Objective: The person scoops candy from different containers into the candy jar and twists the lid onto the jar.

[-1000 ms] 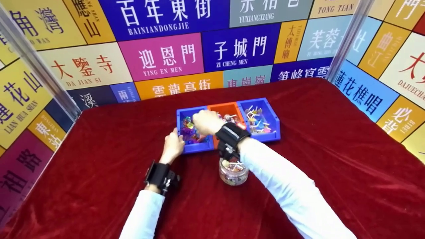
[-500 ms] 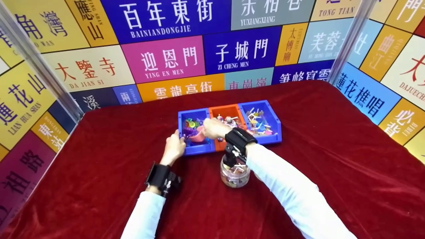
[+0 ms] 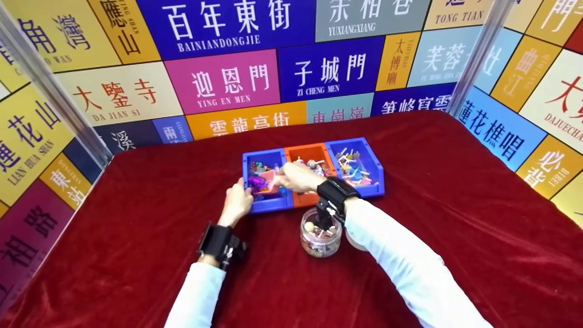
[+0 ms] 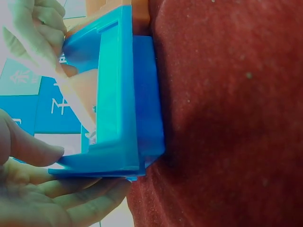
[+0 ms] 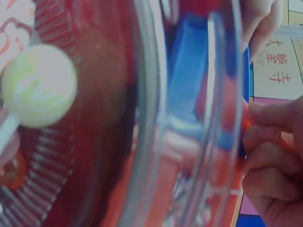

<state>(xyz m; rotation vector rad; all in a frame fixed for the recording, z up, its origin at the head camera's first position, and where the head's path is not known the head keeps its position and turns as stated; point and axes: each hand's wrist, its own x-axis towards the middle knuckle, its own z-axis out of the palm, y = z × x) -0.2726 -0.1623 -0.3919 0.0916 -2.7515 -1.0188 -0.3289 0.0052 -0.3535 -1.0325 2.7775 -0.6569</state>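
Observation:
In the head view, my left hand [image 3: 237, 200] grips the left wall of a blue bin [image 3: 272, 207]. The left wrist view has its thumb inside the rim and fingers outside. My right hand [image 3: 298, 177], its fingers curled, holds a pink scoop [image 3: 269, 177] by the handle. The scoop is tilted inside that bin, among shiny, colourful wrapped candies [image 3: 258, 183]. Nearer the person, under the right wrist, stands a clear jar [image 3: 320, 248] with lollipops in it. A pale round lollipop [image 5: 40, 85] shows large in the right wrist view.
An orange bin [image 3: 306, 199] with wrapped lollipops adjoins the blue one, and a second blue bin [image 3: 374, 160] with more lollipops is on its right. A clear round lid [image 3: 353, 239] lies partly under the right forearm. Dark red cloth [image 3: 136, 237] covers the table.
My right hand has drawn back slightly rightward and toward the person, and the pink scoop now shows in the left bin with purple candies at it. The left hand keeps its grip.

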